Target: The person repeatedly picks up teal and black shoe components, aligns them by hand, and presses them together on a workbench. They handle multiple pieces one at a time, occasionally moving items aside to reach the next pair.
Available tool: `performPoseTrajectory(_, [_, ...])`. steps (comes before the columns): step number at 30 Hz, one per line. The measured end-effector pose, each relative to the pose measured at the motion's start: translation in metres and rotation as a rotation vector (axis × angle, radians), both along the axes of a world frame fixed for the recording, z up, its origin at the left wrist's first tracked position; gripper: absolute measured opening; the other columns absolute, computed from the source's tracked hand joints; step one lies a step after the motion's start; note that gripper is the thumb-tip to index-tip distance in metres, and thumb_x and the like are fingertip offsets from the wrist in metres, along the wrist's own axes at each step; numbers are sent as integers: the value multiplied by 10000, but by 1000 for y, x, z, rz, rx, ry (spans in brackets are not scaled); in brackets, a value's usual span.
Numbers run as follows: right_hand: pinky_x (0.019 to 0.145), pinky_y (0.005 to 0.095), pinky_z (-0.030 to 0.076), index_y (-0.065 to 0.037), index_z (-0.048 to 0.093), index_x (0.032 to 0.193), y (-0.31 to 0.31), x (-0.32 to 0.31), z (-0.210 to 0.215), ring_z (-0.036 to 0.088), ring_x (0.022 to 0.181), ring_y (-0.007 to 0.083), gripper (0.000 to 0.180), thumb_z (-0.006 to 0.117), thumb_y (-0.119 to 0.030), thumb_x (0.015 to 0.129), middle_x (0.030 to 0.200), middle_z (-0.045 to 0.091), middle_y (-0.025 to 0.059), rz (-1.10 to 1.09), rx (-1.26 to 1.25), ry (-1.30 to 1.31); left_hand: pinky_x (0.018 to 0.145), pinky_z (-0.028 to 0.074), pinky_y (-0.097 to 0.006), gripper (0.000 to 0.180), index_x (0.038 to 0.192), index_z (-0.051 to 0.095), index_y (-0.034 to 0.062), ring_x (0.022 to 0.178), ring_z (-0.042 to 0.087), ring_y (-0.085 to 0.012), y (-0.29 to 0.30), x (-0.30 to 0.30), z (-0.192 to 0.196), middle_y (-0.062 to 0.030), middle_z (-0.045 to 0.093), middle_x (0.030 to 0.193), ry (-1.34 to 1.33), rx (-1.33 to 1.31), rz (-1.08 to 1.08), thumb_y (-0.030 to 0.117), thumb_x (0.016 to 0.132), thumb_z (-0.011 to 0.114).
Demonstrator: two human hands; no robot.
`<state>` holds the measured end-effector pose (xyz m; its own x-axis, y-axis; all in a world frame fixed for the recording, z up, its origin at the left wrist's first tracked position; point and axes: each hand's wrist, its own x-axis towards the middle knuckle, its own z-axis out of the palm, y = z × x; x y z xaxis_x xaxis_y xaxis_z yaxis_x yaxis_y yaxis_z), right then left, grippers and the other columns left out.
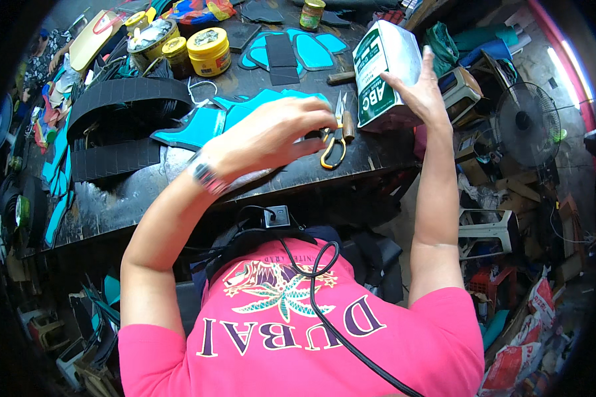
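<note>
My right hand [422, 94] grips a white-and-green rectangular can [375, 79] at the right of the worktable, thumb across its front face and fingers along its side. Over the table's front part hovers my left hand [275, 132], its fingers curled and smeared by motion, so whether it holds anything is unclear. Teal pieces with black edging [195, 128] lie partly hidden beneath it. Just right of the left hand are scissors with yellow-and-black handles [335, 148], beside a short tool with a wooden handle [349, 126].
Further back on the dark worktable [371, 153] lie more teal-and-black pieces [308, 51]. A yellow jar [208, 53] stands among other containers at the back left. Coiled black strips [119, 99] sit on the left. A standing fan [527, 124] is off to the right.
</note>
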<state>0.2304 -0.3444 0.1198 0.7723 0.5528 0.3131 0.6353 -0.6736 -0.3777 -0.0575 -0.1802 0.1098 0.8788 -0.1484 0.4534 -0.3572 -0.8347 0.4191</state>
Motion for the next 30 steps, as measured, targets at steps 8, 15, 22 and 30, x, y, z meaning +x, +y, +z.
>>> performPoseTrajectory(8, [1132,446,409,-107,132,1620,0,36,5,531,1324,422,1319,867,-434,574,1491,435,332,11,50,69,908,543,-350,199,1074,730,45,1038,701,-274,41,-147,-29,-127,717,1096,-82,-198,524,63,877,742])
performPoseTrajectory(15, [1086,412,439,-33,172,1604,-12,58,47,544,1307,401,1289,891,-381,593,1511,408,334,27,265,108,892,535,-281,157,1086,742,52,997,678,-164,77,-207,-108,-66,719,1067,-292,-509,854,50,938,692])
performPoseTrajectory(22, [1106,420,428,-59,235,1599,18,102,107,565,1293,396,1275,868,-459,568,1434,498,342,54,182,-35,882,516,-242,166,1130,728,46,975,647,-104,89,-207,-145,-24,707,1076,-353,-903,948,88,979,671])
performPoseTrajectory(30, [1109,417,421,-97,268,1598,41,145,94,565,1304,390,1243,814,-504,558,1445,523,290,35,69,-225,866,507,-247,160,1107,729,30,965,636,-108,82,-205,-137,-19,698,1036,-241,-786,998,105,978,671])
